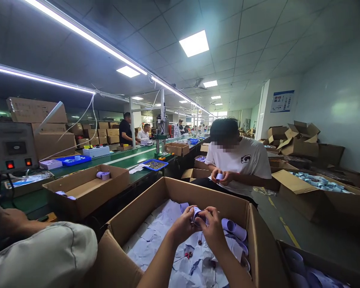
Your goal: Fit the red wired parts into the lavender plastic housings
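Note:
Over a large cardboard box (259,240), both of my hands meet around one small lavender cylinder (196,211) with dark marks on its side. My left hand (182,226) grips it from the left, thumb on top. The fingers of my right hand (212,226) close on its right side near the open end; what the fingertips pinch there is hidden. Below lies crumpled white paper (150,228), with small dark red round pieces (188,254) on thin wires. More lavender cylinders (234,229) rest along the box's right wall, and another stands just behind my left hand.
A co-worker (238,160) sits opposite, handling a similar cylinder. Another person's sleeve (45,254) reaches in at left, beside a shallow carton (87,196). The green conveyor line (120,158) carries a blue tray (154,165) and a press (162,136). Open cartons (312,196) stand at right.

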The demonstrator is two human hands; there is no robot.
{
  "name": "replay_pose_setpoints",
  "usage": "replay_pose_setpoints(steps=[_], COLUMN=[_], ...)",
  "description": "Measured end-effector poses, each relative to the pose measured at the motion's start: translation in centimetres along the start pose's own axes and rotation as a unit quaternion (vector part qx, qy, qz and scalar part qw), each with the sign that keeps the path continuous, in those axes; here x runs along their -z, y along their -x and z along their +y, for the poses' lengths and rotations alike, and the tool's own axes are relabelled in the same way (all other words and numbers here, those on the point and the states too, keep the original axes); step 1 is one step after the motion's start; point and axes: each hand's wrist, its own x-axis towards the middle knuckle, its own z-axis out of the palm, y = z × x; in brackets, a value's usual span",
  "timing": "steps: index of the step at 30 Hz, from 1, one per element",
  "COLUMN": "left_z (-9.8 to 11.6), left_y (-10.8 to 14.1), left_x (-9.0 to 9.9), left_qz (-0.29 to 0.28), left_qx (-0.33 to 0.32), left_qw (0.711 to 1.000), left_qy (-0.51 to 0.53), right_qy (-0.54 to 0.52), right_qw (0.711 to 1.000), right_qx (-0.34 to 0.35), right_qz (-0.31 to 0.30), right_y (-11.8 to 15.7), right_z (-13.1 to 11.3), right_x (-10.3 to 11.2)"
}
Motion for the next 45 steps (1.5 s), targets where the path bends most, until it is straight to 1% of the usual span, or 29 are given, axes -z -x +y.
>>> replay_pose_setpoints(steps=[2,4,8,11,15,18,20,23,26,28,30,35,38,40,45], left_z=[-0.2,-0.2,0.2,0.5,0.4,0.3,0.2,0.0,-0.3,-0.5,-0.6,-0.4,-0.1,0.0,-0.2], left_y=[-0.1,-0.1,0.0,0.2,0.3,0.3,0.3,0.3,0.4,0.3,0.2,0.1,0.4,0.6,0.6], left_x=[0.2,0.2,-0.2,-0.5,-0.5,-0.4,-0.4,-0.5,-0.7,-0.6,-0.5,-0.1,-0.4,-0.6,-0.6], left_qz=[-0.026,-0.034,-0.021,-0.012,-0.018,-0.027,-0.017,0.009,0.013,0.016,0.026,0.043,0.056,0.065,0.064], left_qx=[-0.003,-0.014,-0.038,-0.029,-0.007,-0.004,-0.005,0.013,0.048,0.066,0.076,0.086,0.074,0.072,0.085], left_qw=[1.0,0.999,0.999,0.999,1.0,0.999,0.998,0.99,0.979,0.971,0.961,0.953,0.955,0.954,0.944], left_qy=[0.001,-0.002,0.005,0.004,-0.023,-0.046,-0.067,-0.138,-0.197,-0.23,-0.264,-0.287,-0.282,-0.284,-0.313], right_qy=[0.026,0.043,0.04,0.044,0.064,0.074,0.069,0.067,0.131,0.187,0.217,0.205,0.229,0.22,0.141], right_qw=[1.0,0.999,0.999,0.999,0.998,0.995,0.99,0.979,0.963,0.949,0.937,0.93,0.922,0.924,0.939], right_qx=[0.006,0.004,0.003,-0.002,-0.018,-0.066,-0.12,-0.173,-0.186,-0.189,-0.194,-0.205,-0.193,-0.196,-0.232], right_qz=[0.013,0.022,0.003,0.0,0.005,0.004,-0.014,-0.081,-0.143,-0.171,-0.192,-0.226,-0.247,-0.245,-0.211], right_y=[0.1,0.2,0.1,-0.1,-0.1,-0.2,-0.2,-0.3,-0.3,-0.3,-0.3,-0.3,-0.2,-0.2,-0.2], right_z=[0.1,0.2,0.2,-0.3,-1.2,-2.0,-2.4,-3.1,-3.8,-4.2,-4.4,-4.7,-5.1,-5.2,-4.3], right_x=[-0.2,-0.2,0.0,0.3,0.6,0.9,1.1,1.6,1.9,1.9,1.9,1.7,1.6,1.5,1.3])
